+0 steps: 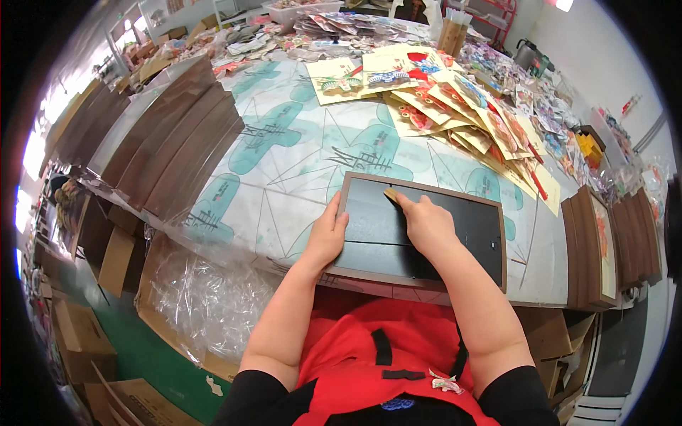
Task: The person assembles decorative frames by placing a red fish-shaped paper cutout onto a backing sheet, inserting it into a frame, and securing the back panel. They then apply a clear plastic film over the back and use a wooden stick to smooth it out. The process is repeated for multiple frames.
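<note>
A brown picture frame [366, 273] lies in front of me at the table's near edge, with a black backing board [373, 224] facing up. Thin lines cross that board, and a small dark fitting [494, 245] sits near its right side. My left hand [327, 231] grips the frame's left side, the thumb on top of the rim. Between the fingers of my right hand [428, 224] is a small tan piece [390, 194], pressed against the board near the frame's far left corner. What this piece is made of I cannot make out.
Brown frames stand stacked at the left [170, 142] and right [590, 248] table edges. Cream cards with colourful figures [462, 113] lie heaped beyond the frame. A patterned sheet [263, 170] covers the table. Below left, an open carton holds clear plastic wrap [206, 298].
</note>
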`<state>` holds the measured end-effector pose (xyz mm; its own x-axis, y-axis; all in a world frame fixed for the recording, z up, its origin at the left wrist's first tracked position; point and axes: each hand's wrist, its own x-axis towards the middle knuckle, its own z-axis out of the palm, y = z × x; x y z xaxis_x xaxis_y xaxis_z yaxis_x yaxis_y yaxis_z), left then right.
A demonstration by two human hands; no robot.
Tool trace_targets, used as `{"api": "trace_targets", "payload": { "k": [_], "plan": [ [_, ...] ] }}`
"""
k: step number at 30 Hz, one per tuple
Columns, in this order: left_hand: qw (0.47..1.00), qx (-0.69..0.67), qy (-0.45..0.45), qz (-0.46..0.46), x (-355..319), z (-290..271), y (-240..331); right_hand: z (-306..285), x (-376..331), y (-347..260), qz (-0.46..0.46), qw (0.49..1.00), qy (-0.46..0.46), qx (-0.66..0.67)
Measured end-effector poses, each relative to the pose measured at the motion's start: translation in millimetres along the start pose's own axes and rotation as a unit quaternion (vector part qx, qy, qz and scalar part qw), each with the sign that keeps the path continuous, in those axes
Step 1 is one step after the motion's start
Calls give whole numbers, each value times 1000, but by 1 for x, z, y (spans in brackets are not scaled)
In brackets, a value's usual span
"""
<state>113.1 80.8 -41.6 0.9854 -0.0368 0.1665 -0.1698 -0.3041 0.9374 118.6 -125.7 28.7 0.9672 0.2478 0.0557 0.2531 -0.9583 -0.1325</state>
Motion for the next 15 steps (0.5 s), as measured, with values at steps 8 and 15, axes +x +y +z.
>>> {"api": "trace_targets", "payload": {
  "k": [8,15],
  "plan": [
    [999,31,-10,41,1,-4,-6,13,3,-10,43,994,43,87],
    [996,35,25,72,3,3,-14,1,10,30,-24,943,26,330]
  ]
}}
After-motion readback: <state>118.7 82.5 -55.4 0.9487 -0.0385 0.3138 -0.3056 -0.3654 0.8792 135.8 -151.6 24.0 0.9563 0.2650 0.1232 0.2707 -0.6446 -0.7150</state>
